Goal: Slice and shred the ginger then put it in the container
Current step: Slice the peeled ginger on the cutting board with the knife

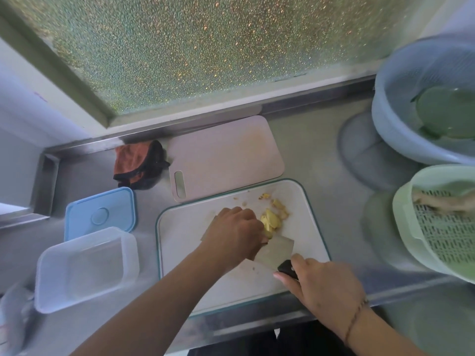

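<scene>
Yellow ginger slices (273,219) lie in a small heap on the white cutting board (305,227) with a teal rim. My left hand (236,228) is curled over the near end of the heap and holds the ginger down against the board. My right hand (325,285) grips the black handle of a cleaver (275,250), whose broad blade rests right beside my left fingers. A clear plastic container (84,268) stands open to the left of the board, its blue lid (100,213) lying just behind it.
A second pale cutting board (226,155) lies behind the white one, beside a crumpled orange and black cloth (140,164). At the right stand a blue basin (411,98) and a green strainer basket (442,232) holding a ginger root. A frosted window runs along the back.
</scene>
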`<state>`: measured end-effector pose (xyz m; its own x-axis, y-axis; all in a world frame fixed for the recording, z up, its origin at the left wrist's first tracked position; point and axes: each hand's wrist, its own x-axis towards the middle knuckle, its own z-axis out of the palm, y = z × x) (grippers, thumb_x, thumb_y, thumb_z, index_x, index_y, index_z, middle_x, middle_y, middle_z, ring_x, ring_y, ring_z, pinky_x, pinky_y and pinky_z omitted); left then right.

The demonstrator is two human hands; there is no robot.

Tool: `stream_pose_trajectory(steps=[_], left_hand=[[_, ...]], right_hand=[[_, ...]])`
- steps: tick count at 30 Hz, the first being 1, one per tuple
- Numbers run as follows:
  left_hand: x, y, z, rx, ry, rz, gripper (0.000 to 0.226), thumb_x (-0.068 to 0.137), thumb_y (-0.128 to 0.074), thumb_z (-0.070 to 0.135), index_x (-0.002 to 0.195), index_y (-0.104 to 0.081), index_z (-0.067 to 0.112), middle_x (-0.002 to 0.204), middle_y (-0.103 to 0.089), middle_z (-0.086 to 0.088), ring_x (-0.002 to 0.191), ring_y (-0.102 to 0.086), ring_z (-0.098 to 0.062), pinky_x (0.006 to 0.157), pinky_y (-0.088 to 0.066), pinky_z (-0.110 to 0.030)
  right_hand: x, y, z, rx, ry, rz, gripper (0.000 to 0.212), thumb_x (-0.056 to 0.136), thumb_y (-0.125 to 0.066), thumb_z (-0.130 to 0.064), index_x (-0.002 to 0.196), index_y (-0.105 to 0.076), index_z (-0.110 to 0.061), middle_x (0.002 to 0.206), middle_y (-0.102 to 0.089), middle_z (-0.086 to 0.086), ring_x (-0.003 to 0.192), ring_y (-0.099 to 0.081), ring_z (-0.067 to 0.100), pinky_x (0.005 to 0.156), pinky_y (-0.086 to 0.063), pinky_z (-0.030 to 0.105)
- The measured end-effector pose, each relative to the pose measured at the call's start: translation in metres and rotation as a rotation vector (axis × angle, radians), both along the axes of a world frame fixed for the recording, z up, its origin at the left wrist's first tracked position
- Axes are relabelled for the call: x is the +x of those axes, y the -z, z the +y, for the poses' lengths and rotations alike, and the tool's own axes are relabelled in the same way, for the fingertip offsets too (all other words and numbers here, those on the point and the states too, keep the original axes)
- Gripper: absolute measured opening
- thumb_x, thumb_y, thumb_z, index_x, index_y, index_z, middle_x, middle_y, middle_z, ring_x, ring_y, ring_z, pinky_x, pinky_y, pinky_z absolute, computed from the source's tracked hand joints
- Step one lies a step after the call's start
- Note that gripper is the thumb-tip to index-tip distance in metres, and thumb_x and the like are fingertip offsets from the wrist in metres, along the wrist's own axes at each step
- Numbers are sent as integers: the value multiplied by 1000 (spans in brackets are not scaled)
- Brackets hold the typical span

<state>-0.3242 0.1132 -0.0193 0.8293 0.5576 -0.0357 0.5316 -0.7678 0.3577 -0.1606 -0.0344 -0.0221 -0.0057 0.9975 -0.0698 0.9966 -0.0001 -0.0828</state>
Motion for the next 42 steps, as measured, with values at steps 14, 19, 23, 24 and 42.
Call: stream_pose_trajectory(steps=[14, 19, 23, 24, 42], left_hand=[[36, 19, 35, 273, 327, -99, 14, 80, -75, 7, 90, -72, 16, 87, -64, -2, 78, -58, -28, 67, -46, -36], [29, 4, 46, 103, 368, -231, 16, 96, -59, 13, 95, -75, 10, 95, -70, -5, 88, -60, -28, 75, -52, -38], [-22, -26, 54, 130, -426, -655, 15, 96, -57, 6, 99, -71, 2, 95, -66, -3, 85, -55, -7, 82, -46, -12], [-37, -25, 48, 148, -588, -698, 14, 95, -56, 5, 98, -69, 1, 93, -64, -2, 82, -52, -3, 79, -42, -7], [-68, 76, -37, 160, -214, -433, 10, 93, -75, 22, 101, -71, 17, 105, -70, 1, 90, -65, -26, 81, -54, -40]], right_hand=[[-12, 2, -15, -27, 17, 68, 67, 94, -12, -63, 61, -54, -22, 36, -43, -4, 22, -41, 14, 30, -24, 20], [-10, 6, -21, -161, 78, 145, 68, 93, -11, -67, 63, -54, -23, 37, -46, -5, 24, -45, 15, 27, -35, 25], [-17, -5, -21, -218, 210, 365, 68, 82, 1, -77, 83, -48, -30, 63, -61, -7, 60, -63, 12, 53, -48, 23], [-19, -8, -18, -243, 286, 514, 58, 84, -9, -74, 79, -46, -29, 63, -58, -7, 63, -61, 9, 55, -43, 20], [-53, 1, 17, -404, 432, 1005, 59, 81, -28, -69, 58, -41, -16, 48, -44, -1, 49, -43, 8, 63, -44, 41]])
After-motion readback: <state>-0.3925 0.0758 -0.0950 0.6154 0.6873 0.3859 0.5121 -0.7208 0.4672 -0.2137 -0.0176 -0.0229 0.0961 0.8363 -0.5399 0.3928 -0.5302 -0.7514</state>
